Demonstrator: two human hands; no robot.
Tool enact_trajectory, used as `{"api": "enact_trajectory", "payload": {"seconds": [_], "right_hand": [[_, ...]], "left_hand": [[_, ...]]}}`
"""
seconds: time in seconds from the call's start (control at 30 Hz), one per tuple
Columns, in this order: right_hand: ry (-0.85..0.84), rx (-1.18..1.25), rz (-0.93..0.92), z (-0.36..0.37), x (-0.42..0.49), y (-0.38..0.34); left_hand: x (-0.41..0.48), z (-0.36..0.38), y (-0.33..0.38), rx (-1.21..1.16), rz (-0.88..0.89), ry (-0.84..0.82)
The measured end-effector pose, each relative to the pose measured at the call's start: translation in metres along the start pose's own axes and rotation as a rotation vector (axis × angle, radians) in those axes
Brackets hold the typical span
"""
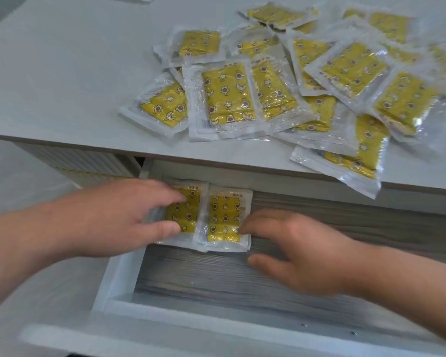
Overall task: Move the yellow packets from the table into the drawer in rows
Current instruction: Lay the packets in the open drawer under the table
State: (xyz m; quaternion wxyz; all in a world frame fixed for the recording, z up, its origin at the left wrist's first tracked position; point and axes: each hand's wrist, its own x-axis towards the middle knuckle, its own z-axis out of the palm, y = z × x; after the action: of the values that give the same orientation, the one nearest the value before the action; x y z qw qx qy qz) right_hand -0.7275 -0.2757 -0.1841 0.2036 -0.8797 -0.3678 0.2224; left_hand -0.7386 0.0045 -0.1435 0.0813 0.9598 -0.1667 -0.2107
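words: none can be read | drawer (191, 274), right packet (224, 217): tiny dark print at its top edge, too blurry | bench (62, 86), front packet (227, 96): tiny print on top, striped code mark at bottom left, too blurry | numbers: none

You work at plain indoor storage or packing spot, likely stockroom or shop back room; exact kind unclear. Signs before you: pale grey bench (62, 73) with brown edge, heap of identical sealed yellow packets (227, 99) on it, open white drawer (121, 274) with grey wood-grain floor beneath, ribbed white cabinet front (75, 158) at left.
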Motion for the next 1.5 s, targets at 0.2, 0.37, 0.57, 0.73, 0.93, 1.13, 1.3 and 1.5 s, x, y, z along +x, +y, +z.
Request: {"api": "enact_trajectory", "payload": {"seconds": [0.2,0.37,0.57,0.73,0.93,1.13,1.3,1.5], "right_hand": [[0.059,0.149,0.134,-0.034,-0.021,-0.01],[0.054,0.222,0.166,-0.04,-0.026,-0.011],[0.106,0.254,0.116,-0.037,-0.032,0.001],[0.054,0.377,0.126,-0.034,-0.026,0.016],[-0.02,0.482,0.187,-0.044,-0.023,0.013],[-0.123,0.423,0.29,-0.072,-0.03,-0.021],[-0.063,0.487,0.408,-0.12,-0.036,-0.068],[-0.022,0.553,0.5,-0.189,-0.05,-0.115]], "left_hand": [[-0.007,-0.037,0.042,-0.26,0.056,0.04],[0.004,-0.033,0.064,-0.075,0.119,-0.058],[0.017,-0.012,0.073,-0.089,0.146,-0.028],[0.035,-0.005,0.078,-0.132,0.151,-0.156],[0.044,-0.014,0.08,-0.227,0.072,-0.236],[0.021,-0.052,0.089,-0.456,-0.071,-0.189],[-0.011,-0.109,0.095,-0.601,-0.26,-0.085],[-0.05,-0.167,0.105,-0.729,-0.359,-0.053]]}}
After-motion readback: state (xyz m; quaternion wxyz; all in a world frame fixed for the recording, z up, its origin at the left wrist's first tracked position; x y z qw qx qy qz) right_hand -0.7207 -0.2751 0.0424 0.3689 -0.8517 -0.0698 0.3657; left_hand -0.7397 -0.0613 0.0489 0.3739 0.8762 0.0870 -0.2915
